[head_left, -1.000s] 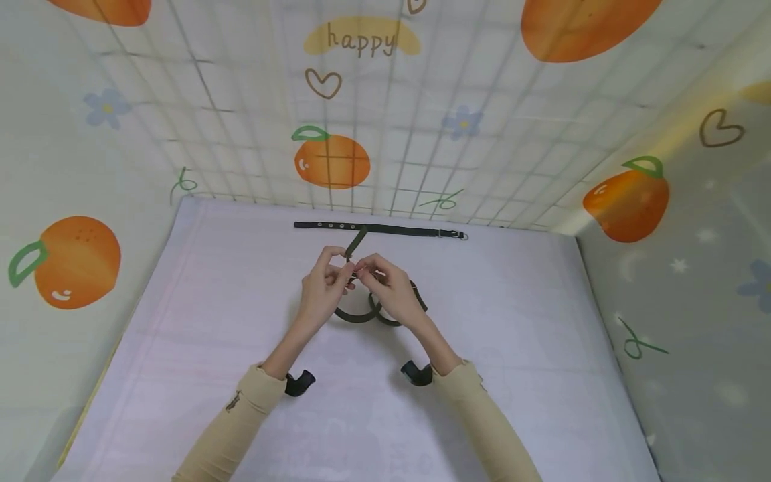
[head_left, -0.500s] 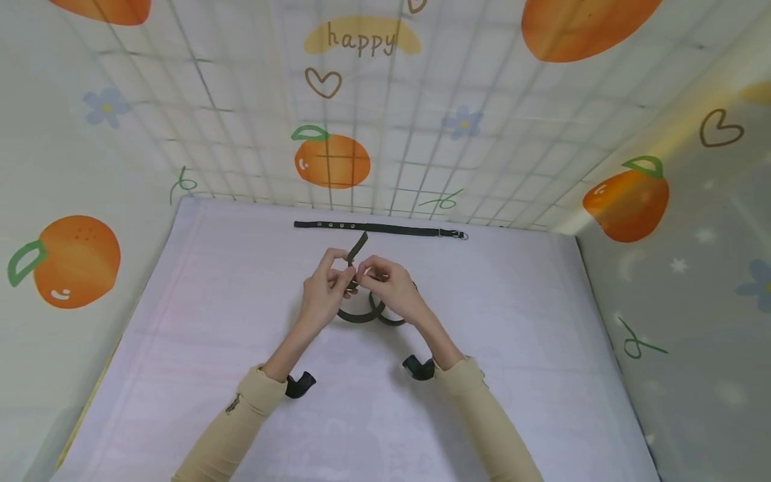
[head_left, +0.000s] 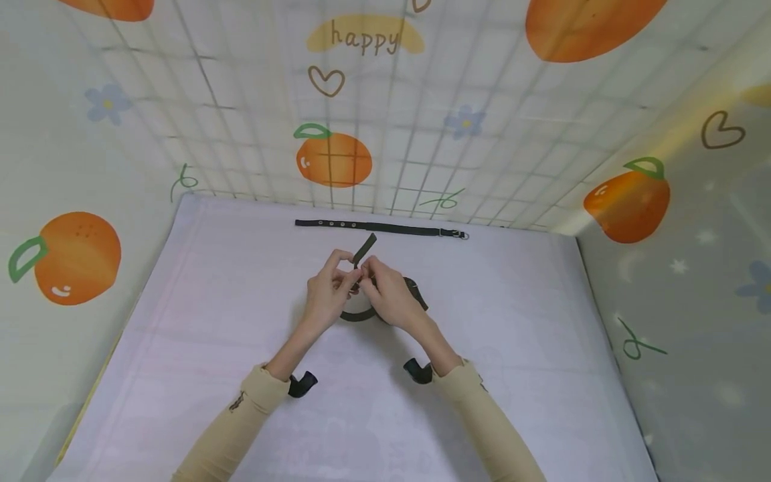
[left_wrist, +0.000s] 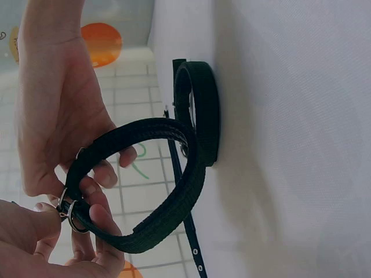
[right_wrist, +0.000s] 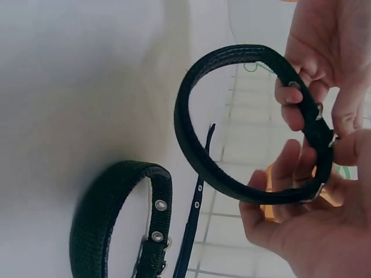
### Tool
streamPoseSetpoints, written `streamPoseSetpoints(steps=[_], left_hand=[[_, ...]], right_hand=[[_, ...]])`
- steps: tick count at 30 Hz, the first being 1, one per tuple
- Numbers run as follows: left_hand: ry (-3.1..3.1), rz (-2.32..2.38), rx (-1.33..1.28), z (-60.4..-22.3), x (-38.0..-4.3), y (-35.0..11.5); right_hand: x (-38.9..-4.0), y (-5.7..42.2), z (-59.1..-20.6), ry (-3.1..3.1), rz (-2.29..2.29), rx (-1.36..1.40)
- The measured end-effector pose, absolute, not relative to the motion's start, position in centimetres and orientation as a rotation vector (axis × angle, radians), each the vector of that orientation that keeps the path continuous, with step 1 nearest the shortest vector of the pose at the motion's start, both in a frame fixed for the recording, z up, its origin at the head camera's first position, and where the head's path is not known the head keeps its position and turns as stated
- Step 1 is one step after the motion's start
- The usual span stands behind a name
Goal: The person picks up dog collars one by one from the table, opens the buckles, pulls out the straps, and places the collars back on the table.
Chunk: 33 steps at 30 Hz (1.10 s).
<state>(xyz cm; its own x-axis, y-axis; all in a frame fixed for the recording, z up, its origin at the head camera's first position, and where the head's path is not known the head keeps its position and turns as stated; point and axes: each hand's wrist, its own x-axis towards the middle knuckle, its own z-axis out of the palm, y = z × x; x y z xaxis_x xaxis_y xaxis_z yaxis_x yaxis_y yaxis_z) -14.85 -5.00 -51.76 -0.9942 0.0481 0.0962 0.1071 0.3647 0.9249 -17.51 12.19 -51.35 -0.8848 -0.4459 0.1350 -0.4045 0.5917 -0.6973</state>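
A dark pet collar [right_wrist: 183, 133], bent into a ring with metal buckle hardware, is held up off the table between both hands. My left hand [head_left: 325, 296] grips it near the buckle, and a free strap end [head_left: 364, 248] sticks up above the fingers in the head view. Thumb and fingers of my right hand [head_left: 390, 294] pinch the strap beside the buckle, close against the left fingertips. Behind it a second looped collar [left_wrist: 206, 116] stands on the table. How far the strap passes through the buckle is hidden by the fingers.
A third collar [head_left: 397, 229], laid out straight with eyelets and a buckle, lies along the table's back edge. The white table [head_left: 199, 321] meets a fruit-printed curtain [head_left: 241, 147] over a wire grid. Dark curved pieces [head_left: 304, 385] show by both cuffs.
Both hands have shifted slightly right with the collar. The free strap end has moved away from the straight collar and leans further right. The right hand has turned a little.
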Motion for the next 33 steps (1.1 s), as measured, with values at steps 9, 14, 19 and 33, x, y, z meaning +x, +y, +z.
streamPoseSetpoints(steps=[9, 14, 19, 33], left_hand=[[-2.530, -1.749, -0.137, -51.6, -14.9, -5.2], [-2.510, -1.779, -0.131, -51.5, -14.8, -5.4], [-2.485, -1.824, -0.124, -51.6, -14.8, -5.6], [-2.528, -1.941, -0.158, -51.6, -15.0, -6.6]], right_hand=[[-17.1, 12.0, -51.6, 2.837, -1.267, -0.727], [-16.9, 12.2, -51.8, 2.753, -1.376, -0.615], [-17.0, 12.4, -51.8, 2.557, -1.446, -0.438], [-17.2, 12.8, -51.6, 2.299, -1.718, -0.323]])
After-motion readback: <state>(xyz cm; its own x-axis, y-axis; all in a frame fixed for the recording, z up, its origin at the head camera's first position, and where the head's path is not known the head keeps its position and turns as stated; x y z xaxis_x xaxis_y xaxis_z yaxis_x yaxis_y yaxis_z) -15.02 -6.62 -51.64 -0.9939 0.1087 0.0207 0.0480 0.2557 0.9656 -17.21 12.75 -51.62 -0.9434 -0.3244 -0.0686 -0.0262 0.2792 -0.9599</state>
